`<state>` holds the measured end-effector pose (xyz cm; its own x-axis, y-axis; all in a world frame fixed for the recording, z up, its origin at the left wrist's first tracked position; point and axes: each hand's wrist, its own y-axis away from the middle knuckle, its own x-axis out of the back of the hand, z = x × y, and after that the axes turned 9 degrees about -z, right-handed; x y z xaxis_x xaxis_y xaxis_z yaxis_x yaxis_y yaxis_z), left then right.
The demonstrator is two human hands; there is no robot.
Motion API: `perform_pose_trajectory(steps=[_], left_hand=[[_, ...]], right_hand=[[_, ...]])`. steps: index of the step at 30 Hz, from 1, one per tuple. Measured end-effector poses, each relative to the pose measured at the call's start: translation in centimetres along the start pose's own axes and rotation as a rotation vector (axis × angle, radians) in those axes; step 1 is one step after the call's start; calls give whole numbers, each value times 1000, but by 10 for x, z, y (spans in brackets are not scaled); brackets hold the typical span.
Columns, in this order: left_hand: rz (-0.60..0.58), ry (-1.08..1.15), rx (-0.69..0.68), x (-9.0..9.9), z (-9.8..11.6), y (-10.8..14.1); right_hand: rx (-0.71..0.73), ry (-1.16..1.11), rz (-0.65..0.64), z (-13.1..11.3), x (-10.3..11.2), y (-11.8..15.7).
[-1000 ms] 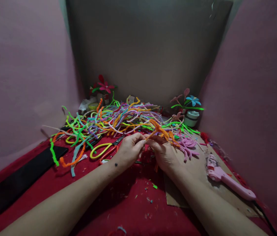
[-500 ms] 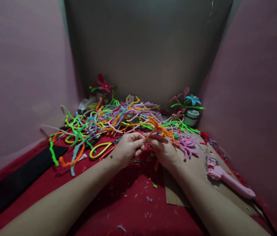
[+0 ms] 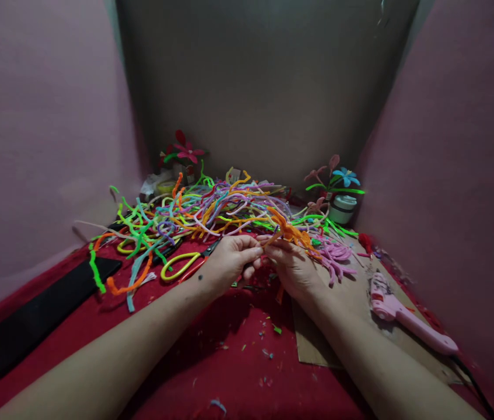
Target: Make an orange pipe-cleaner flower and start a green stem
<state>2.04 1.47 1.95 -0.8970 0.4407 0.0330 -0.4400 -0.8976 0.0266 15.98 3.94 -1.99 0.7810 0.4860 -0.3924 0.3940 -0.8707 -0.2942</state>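
My left hand [image 3: 238, 259] and my right hand [image 3: 288, 265] meet over the red cloth, fingertips pinched together. Between them is an orange pipe cleaner [image 3: 276, 235], its end held in both sets of fingers. More orange pipe cleaner pieces [image 3: 295, 235] show just past my right hand; whether they join the held one I cannot tell. Beside my left wrist lie scissors [image 3: 181, 266] with yellow and red handles. A bundle of pink pipe cleaners [image 3: 337, 259] rests to the right of my right hand.
A tangled heap of coloured pipe cleaners [image 3: 216, 210] spreads behind my hands. On the right, a pink glue gun [image 3: 409, 324] lies on cardboard [image 3: 317, 344]. A long black object [image 3: 45, 312] is at left. Pipe cleaner flowers [image 3: 345, 176] and a white jar [image 3: 342, 209] stand at the back.
The orange pipe cleaner between my fingers has shifted slightly right and its tip has turned a little. Both hands stay pinched together in nearly the same place.
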Motion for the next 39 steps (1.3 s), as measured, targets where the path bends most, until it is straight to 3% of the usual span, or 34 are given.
perform_pose_trajectory(steps=[5,7,9,11,15,20,25,28,31,39], left_hand=[[214,-795,-347,-1,-13,2],[215,-1044,-427,2,-21,2],[196,-1135,-436,6,-25,1],[207,-1068,-438,8,-25,0],[244,-662,-344,4,-14,0],[131,-181,-158,-5,3,4],[-12,68,-85,1,3,2],[-122,149,-53,9,-2,-1],[-151,152,-37,11,-3,-2],[-3,-109,-111,4,-3,-2]], right_hand=[[51,98,101,2,-4,4],[20,152,147,2,-6,7],[12,200,184,0,-9,8],[32,244,160,-3,-12,9],[55,193,98,-3,-11,7],[27,61,94,4,-4,4],[-56,-92,11,-1,-6,3],[-65,-122,26,-4,-7,3],[-68,-139,58,-3,-7,2],[-45,-79,143,4,-2,2]])
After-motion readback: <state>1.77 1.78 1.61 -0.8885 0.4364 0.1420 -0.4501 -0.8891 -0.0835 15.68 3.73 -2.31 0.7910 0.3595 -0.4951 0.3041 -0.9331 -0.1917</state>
